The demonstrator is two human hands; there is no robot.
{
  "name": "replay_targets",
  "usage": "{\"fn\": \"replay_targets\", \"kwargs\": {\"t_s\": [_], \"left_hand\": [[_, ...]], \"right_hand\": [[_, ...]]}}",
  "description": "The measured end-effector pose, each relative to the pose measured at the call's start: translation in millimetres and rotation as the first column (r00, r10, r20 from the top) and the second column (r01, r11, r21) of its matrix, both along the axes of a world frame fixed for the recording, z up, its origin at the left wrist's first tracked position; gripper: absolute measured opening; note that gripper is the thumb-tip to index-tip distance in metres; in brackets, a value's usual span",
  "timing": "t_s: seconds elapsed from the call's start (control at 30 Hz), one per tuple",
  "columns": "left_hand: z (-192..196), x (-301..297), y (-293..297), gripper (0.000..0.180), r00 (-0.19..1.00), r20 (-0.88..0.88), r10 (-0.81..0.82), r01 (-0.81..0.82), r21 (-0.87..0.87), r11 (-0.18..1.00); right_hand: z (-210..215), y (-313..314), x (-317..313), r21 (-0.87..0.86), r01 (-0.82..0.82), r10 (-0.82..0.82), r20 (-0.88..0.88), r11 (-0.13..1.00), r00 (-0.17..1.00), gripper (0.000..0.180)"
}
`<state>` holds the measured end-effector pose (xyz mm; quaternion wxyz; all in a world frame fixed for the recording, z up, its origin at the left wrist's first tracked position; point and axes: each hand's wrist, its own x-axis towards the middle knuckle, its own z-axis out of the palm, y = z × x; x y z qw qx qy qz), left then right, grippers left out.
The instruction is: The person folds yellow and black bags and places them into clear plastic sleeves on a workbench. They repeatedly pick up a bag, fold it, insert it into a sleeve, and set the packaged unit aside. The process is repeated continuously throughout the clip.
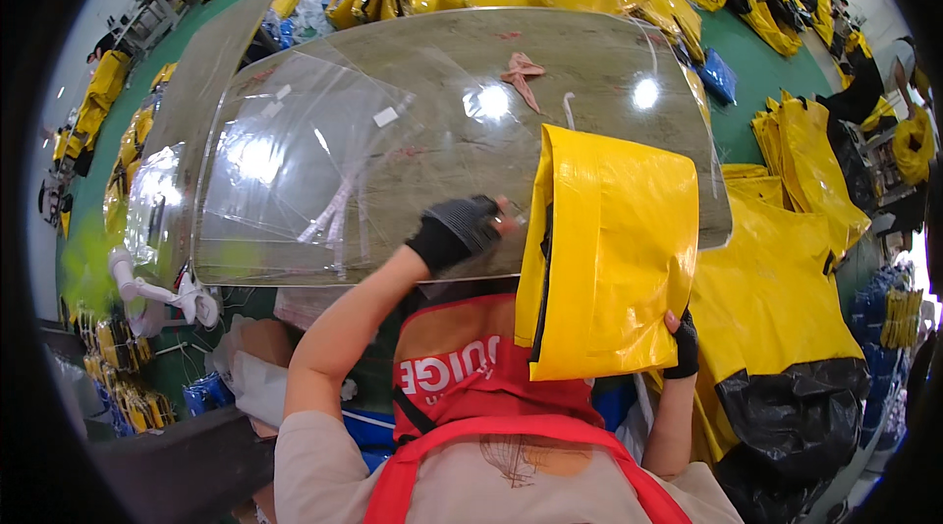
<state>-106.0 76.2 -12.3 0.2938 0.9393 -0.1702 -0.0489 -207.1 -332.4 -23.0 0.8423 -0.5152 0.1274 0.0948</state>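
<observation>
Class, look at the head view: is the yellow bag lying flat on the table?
No. The yellow bag is held up off the table, the right hand gripping its lower corner.

Left hand: gloved in black, your fingers curled, arm bent and raised up from the elbow.
Right hand: gloved, fingers gripping, your forearm rising straight from below.

Both gloved hands, left and right, hold a folded yellow bag over the table
</observation>
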Motion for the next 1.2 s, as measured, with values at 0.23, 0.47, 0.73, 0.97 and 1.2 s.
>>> {"fn": "replay_targets", "kwargs": {"t_s": [0.23,0.47,0.73,0.97,1.2], "left_hand": [[-25,3,41,0.066,0.957,0.223,-0.184,0.106,0.323,0.94],[-36,1,54,0.055,0.97,0.186,-0.156,0.087,0.337,0.937],[-39,11,65,0.044,0.999,0.04,-0.02,0.023,-0.074,0.997],[21,19,109,0.04,0.996,0.086,0.03,-0.02,-0.115,0.993],[-25,-22,83,0.049,0.959,0.248,-0.135,0.041,0.35,0.936]], "right_hand": [[16,-9,0,-0.037,-0.116,0.114,-0.059,0.993,0.992,0.065],[32,13,7,-0.052,-0.265,0.254,-0.157,0.963,0.954,0.061],[37,27,7,-0.057,-0.287,0.277,-0.138,0.956,0.951,0.058],[22,80,-4,-0.125,-0.383,0.373,-0.099,0.915,0.923,0.052],[47,15,-10,-0.215,-0.269,0.256,-0.088,0.939,0.963,0.053]]}}
